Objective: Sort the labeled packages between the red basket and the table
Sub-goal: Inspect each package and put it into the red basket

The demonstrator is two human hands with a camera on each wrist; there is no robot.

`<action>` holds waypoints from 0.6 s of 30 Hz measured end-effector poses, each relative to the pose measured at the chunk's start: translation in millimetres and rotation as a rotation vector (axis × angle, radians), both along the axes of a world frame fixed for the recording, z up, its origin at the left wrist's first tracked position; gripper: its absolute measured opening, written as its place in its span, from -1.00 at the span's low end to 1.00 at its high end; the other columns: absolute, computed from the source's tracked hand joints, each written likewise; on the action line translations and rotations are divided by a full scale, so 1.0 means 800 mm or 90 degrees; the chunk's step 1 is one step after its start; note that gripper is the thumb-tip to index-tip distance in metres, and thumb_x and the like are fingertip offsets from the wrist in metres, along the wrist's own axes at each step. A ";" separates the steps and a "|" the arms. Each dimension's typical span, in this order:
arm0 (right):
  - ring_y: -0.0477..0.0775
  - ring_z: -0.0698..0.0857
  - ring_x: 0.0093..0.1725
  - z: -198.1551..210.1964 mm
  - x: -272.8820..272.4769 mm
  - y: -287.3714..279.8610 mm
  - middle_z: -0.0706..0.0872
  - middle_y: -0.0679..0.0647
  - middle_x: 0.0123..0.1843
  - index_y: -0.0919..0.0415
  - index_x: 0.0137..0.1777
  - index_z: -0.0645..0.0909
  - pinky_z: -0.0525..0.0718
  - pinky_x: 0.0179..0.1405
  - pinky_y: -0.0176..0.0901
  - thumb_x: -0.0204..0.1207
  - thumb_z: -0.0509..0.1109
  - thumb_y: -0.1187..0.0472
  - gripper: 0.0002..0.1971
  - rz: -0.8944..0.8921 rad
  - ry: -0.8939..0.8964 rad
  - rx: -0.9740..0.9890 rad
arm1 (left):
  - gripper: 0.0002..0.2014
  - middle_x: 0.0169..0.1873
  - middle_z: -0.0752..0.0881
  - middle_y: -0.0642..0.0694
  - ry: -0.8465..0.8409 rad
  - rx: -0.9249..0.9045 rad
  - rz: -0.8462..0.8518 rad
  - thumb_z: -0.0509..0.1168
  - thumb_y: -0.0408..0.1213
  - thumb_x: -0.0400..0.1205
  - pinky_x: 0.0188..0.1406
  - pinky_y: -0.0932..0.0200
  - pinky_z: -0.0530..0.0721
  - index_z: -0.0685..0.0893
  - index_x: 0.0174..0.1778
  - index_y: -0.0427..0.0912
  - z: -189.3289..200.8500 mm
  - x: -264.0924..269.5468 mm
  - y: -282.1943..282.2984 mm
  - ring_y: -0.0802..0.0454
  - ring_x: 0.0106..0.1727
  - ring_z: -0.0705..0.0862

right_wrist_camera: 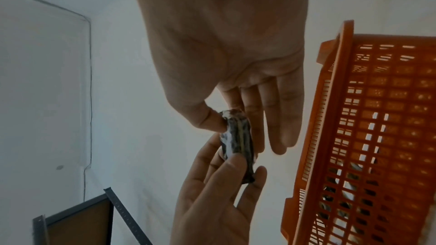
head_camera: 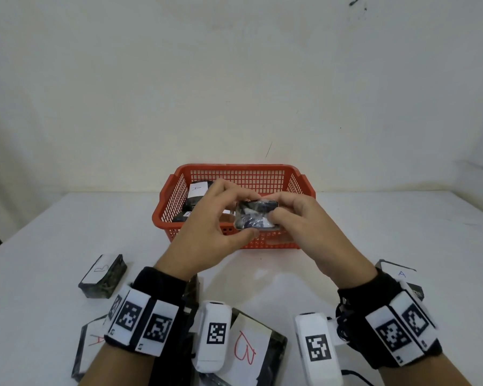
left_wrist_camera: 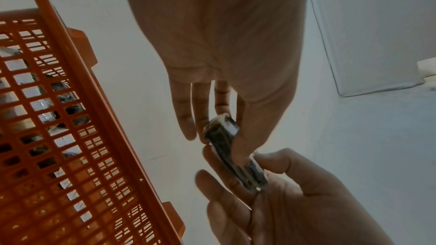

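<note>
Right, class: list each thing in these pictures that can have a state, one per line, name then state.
small package: held up over the near side of the basket by both hands, its letter unreadable
left hand: pinches the small package
right hand: pinches the small package
red basket: upright on the table, holds packages, one labeled A
B package: lying on the table, label up

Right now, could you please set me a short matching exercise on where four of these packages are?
Things:
1. small package
2. small B package
3. big B package
4. top A package

Places:
a. in the basket
b. on the table, near edge, between the wrists
c. pinched by the left hand and right hand
d. on the table, left of the left wrist

Pairs: 1-c, 2-d, 3-b, 4-a
</note>
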State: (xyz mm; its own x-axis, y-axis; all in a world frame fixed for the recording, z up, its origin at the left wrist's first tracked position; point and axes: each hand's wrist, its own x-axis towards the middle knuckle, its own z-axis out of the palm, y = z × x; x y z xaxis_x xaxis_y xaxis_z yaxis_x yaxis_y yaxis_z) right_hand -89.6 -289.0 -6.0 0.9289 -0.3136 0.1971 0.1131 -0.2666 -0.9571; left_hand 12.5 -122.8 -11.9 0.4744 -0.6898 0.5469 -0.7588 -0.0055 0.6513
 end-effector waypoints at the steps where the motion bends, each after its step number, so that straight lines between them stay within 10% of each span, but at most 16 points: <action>1: 0.08 0.90 -0.02 -0.001 0.000 0.000 0.93 0.07 -0.05 0.12 0.10 0.79 0.89 0.09 0.12 0.66 0.43 0.34 -0.84 0.001 0.000 -0.013 | -0.54 0.16 0.53 0.02 0.002 -0.004 -0.003 0.58 -0.33 0.51 0.16 0.22 0.76 0.68 0.32 0.00 0.000 0.000 0.000 0.09 0.20 0.64; 7: 0.05 0.84 -0.20 -0.007 0.002 -0.004 0.91 0.19 -0.14 0.30 0.00 0.81 0.79 -0.17 -0.23 0.50 0.62 0.36 -0.89 -0.016 -0.032 0.039 | -0.48 0.20 0.54 0.09 0.022 0.010 -0.035 0.58 -0.42 0.50 0.13 0.33 0.73 0.65 0.34 0.02 0.005 -0.003 0.001 0.13 0.22 0.66; 14: -0.04 0.83 -0.21 -0.002 0.000 -0.011 0.90 0.07 -0.19 0.18 -0.12 0.82 0.79 -0.18 -0.27 0.51 0.59 0.39 -0.90 0.016 -0.002 0.080 | -0.46 0.11 0.69 0.10 0.091 0.014 -0.036 0.53 -0.56 0.49 -0.02 0.27 0.77 0.67 0.30 0.04 0.005 0.002 0.005 0.11 0.03 0.75; 18: 0.02 0.90 -0.05 -0.013 0.005 -0.011 0.94 0.03 -0.07 0.12 0.15 0.81 0.85 0.01 -0.09 0.57 0.59 0.22 -0.82 -0.027 0.012 0.042 | -0.48 0.07 0.64 0.18 0.040 0.017 -0.003 0.53 -0.47 0.52 -0.02 0.33 0.76 0.66 0.37 -0.01 0.007 0.001 0.006 0.18 0.00 0.73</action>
State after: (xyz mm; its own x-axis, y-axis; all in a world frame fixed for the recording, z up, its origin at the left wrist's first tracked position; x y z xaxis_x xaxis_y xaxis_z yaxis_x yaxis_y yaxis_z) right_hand -85.9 -297.5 -16.2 0.9179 -0.3643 0.1574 0.0850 -0.2068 -0.9747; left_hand 13.4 -117.8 -6.6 0.5042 -0.7057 0.4977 -0.7166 -0.0204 0.6972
